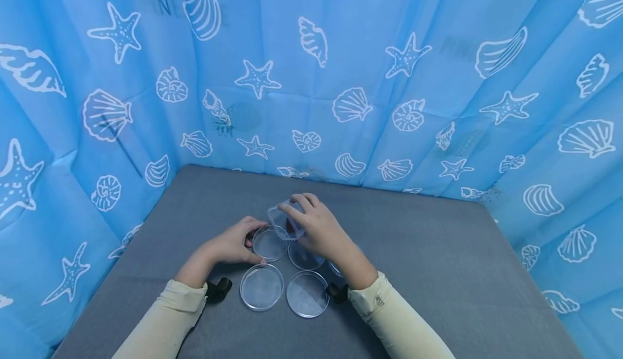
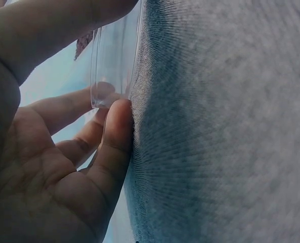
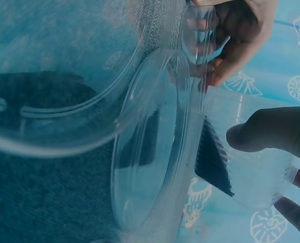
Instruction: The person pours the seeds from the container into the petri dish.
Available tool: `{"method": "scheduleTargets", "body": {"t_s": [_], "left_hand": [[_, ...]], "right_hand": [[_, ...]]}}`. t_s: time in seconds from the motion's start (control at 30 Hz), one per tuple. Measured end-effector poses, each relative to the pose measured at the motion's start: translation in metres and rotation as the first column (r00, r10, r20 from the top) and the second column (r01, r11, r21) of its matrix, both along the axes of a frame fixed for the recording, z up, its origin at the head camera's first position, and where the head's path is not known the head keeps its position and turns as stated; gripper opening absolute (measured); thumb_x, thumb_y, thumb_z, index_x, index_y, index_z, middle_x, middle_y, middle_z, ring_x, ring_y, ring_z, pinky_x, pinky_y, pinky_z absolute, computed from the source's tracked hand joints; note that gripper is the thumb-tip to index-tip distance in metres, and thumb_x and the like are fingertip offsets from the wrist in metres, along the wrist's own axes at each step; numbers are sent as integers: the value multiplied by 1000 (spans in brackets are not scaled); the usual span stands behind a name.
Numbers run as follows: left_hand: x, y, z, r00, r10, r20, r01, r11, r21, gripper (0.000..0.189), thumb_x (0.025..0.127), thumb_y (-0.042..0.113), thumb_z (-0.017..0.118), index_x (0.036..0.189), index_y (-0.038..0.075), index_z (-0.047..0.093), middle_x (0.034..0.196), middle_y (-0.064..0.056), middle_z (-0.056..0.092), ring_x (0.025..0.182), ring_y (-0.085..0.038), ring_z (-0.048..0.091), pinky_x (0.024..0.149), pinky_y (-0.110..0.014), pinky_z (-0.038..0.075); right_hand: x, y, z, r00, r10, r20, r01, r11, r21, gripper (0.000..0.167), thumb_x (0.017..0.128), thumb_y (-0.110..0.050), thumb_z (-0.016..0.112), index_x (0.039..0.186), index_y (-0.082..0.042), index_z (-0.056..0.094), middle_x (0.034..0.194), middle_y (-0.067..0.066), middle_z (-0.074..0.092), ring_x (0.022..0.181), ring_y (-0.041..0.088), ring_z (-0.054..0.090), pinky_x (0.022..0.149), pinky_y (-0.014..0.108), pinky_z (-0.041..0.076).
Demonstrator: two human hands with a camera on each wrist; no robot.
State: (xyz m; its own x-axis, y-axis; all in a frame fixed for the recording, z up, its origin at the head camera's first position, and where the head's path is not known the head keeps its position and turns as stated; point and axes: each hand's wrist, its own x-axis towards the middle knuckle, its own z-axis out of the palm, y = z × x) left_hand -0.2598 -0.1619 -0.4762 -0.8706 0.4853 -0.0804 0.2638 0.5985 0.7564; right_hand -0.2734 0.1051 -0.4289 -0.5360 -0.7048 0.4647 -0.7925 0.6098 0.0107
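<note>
My left hand (image 1: pixel 232 243) curls its thumb and fingers round the rim of a clear petri dish (image 1: pixel 270 244), which rests on the table. In the left wrist view, the fingers grip the side wall of this petri dish (image 2: pixel 114 55). My right hand (image 1: pixel 318 226) holds a clear plastic box (image 1: pixel 278 219), tilted above that dish. Dark material (image 3: pixel 213 159) lies inside the box, as the right wrist view shows; its kind is unclear. Another petri dish (image 1: pixel 305 259) sits partly under the right hand.
Two petri dishes, one left (image 1: pixel 262 287) and one right (image 1: pixel 307 294), lie nearer the front. A further dish (image 1: pixel 335 268) is mostly hidden by the right forearm. Grey cloth (image 1: pixel 428 272) covers the table, and a blue shell-patterned curtain (image 1: pixel 311 78) hangs behind it.
</note>
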Motion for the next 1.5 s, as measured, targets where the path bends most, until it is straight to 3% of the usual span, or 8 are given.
{"method": "scheduleTargets", "body": {"t_s": [0.27, 0.67, 0.93, 1.5], "left_hand": [[-1, -1, -1, 1000, -4, -2, 4, 1000, -8, 93, 78, 27, 96, 156, 5, 50, 137, -13, 53, 101, -18, 54, 82, -29, 51], [0, 0, 1, 1000, -5, 11, 5, 1000, 4, 92, 79, 27, 95, 155, 3, 50, 140, -14, 53, 112, -22, 56, 90, -35, 53], [0, -1, 2, 1000, -5, 13, 5, 1000, 8, 91, 80, 26, 95, 155, 2, 50, 138, -13, 53, 111, -23, 55, 90, -36, 53], [1, -1, 1, 1000, 1, -5, -1, 1000, 1, 92, 78, 27, 96, 155, 3, 51, 139, -14, 53, 110, -22, 57, 90, -36, 54]], "right_hand": [[0, -3, 0, 1000, 7, -4, -7, 999, 35, 75, 80, -6, 90, 147, -21, 60, 141, 14, 60, 132, 34, 57, 102, 51, 57], [6, -7, 5, 1000, 2, 3, -2, 996, 92, 74, 83, -1, 86, 149, -21, 59, 144, 15, 60, 134, 37, 56, 102, 52, 57], [8, -11, 6, 1000, -8, -7, 8, 990, 141, 70, 89, -4, 83, 151, -24, 57, 146, 11, 58, 138, 35, 54, 103, 52, 57], [9, -12, 5, 1000, -23, -2, 23, 990, 142, 76, 85, -2, 86, 151, -25, 57, 147, 11, 57, 139, 35, 53, 105, 52, 56]]}}
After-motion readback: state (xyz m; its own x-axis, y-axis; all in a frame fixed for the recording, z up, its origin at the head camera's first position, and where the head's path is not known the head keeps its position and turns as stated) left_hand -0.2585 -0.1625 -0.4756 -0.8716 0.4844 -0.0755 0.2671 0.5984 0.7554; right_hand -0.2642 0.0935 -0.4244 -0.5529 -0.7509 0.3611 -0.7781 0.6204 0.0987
